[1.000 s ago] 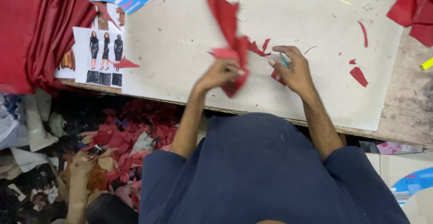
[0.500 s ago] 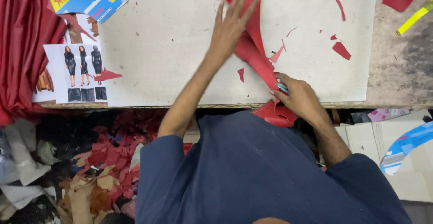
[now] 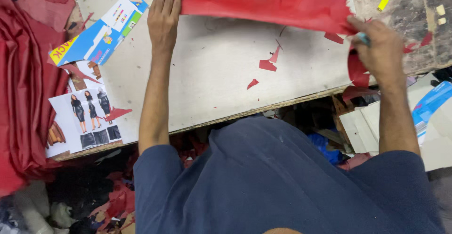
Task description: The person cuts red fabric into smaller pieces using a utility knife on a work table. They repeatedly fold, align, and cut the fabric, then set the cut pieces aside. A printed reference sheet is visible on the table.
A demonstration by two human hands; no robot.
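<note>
A long strip of red material [image 3: 282, 3] lies stretched across the far part of the pale work board [image 3: 212, 78], its left end pinned under the left hand [image 3: 164, 15], which lies flat with the fingers straight and together. The right hand [image 3: 379, 50] is closed over the strip's right end at the board's right edge, gripping it together with a small light-blue tool [image 3: 363, 38] (what kind, I cannot tell). Small red scraps [image 3: 267, 64] lie on the board nearer the person, and a printed sheet of dress pictures [image 3: 89, 118] sits at the near left corner beside a heap of red cloth [image 3: 21, 88].

My worn white worktable [image 3: 212, 88] fills the view from nine to three o'clock. Below its edge, at seven o'clock, the floor [image 3: 94, 201] lies dim, littered with what look like red scraps [image 3: 117, 201].
</note>
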